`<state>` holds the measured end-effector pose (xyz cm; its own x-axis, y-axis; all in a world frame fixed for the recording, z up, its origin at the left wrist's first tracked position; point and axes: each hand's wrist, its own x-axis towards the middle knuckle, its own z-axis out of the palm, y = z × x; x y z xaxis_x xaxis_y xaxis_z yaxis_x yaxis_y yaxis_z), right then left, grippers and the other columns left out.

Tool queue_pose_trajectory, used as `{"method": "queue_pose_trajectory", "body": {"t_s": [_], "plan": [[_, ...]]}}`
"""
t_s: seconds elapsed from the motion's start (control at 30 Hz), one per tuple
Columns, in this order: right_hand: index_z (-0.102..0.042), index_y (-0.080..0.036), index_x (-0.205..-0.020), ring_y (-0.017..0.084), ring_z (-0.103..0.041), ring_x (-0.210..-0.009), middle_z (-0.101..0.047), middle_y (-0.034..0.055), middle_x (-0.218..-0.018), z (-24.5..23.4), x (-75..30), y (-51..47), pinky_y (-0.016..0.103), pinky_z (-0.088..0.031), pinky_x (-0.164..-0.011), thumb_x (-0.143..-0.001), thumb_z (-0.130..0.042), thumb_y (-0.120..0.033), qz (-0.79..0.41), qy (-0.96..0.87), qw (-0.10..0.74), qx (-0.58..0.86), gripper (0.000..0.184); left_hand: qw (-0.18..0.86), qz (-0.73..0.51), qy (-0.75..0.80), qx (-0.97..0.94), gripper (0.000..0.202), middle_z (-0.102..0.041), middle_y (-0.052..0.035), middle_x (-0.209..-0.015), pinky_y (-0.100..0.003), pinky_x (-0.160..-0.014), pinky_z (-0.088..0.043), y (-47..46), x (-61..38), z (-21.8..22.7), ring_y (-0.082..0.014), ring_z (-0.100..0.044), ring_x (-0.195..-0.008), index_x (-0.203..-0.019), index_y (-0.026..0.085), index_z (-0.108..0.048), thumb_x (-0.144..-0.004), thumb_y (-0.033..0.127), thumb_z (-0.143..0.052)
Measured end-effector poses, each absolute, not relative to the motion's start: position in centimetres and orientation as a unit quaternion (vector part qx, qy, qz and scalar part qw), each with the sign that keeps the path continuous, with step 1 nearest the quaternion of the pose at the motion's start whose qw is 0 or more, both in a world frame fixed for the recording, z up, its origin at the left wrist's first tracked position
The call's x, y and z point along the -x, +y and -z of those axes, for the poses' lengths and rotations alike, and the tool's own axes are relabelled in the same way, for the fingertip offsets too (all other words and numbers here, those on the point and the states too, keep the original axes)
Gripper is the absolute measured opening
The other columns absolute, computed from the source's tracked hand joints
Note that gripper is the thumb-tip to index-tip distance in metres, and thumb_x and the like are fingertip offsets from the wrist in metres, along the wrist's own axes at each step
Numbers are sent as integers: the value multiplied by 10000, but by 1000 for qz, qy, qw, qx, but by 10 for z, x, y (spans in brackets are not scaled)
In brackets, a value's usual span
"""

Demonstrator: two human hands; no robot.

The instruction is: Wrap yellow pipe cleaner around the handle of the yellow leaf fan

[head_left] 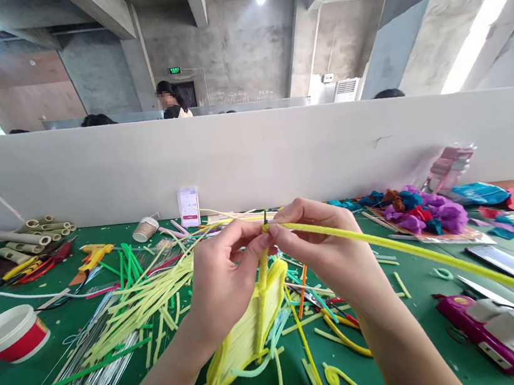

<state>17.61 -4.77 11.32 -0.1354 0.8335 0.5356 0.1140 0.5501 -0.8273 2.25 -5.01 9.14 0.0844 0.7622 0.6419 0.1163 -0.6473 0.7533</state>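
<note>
Near the middle of the view, my left hand (221, 279) is closed in a pinch on the upright stem of a yellow pipe-cleaner piece (242, 349). The flat, looped body of that piece hangs below my fingers, with a pale green strand beside it. My right hand (329, 252) pinches a long yellow pipe cleaner (402, 251) at the stem's top, and its free length runs off to the lower right. A dark tip sticks up between both hands' fingertips, which nearly touch. Fingers partly hide the join.
Pale yellow pipe cleaners (157, 297) and thin wires lie at left. Beyond are a yellow glue gun (92, 257), paper cup (13, 335) and bamboo pieces (21, 239). At right sit a magenta power strip (484, 333) and purple crumpled pieces (446, 212). A white partition (252, 155) stands behind.
</note>
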Motion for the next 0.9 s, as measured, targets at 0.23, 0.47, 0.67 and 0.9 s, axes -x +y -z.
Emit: {"method": "queue_pose_trajectory", "body": {"t_s": [0.23,0.47,0.67,0.9], "plan": [[-663,-174,-729,108,-632,-677,-677,-18,-702,-114,-177,-46,203,-505,-621,-747,-754,-135,-405,-654,557,312,101,250,-575,338,-702,78,-718,27,-769,-158,-621,-513,-52,-19,-95,-78,-651,-669,-921,205,-715,-916,255,-656],[-686,-171,-769,116,-692,-665,-720,-3,-684,-113,-176,-44,191,-530,-629,-744,-780,-149,-452,-620,555,321,100,329,-568,345,-671,106,-747,-2,-810,-195,-650,-535,-48,-17,-91,-117,-684,-722,-861,180,-691,-849,279,-726],[-711,-186,-817,113,-695,-659,-721,-10,-704,-112,-175,-41,188,-546,-626,-735,-810,-192,-473,-616,550,309,128,257,-554,379,-695,187,-688,11,-678,-193,-576,-463,-55,-16,-92,-93,-591,-611,-734,163,-674,-872,289,-687],[-762,-184,-819,120,-694,-668,-730,7,-708,-110,-178,-40,193,-558,-629,-762,-781,-145,-463,-641,542,284,71,229,-554,377,-706,183,-681,14,-663,-200,-553,-446,-55,-18,-91,-94,-574,-585,-744,167,-682,-883,286,-671]]}}
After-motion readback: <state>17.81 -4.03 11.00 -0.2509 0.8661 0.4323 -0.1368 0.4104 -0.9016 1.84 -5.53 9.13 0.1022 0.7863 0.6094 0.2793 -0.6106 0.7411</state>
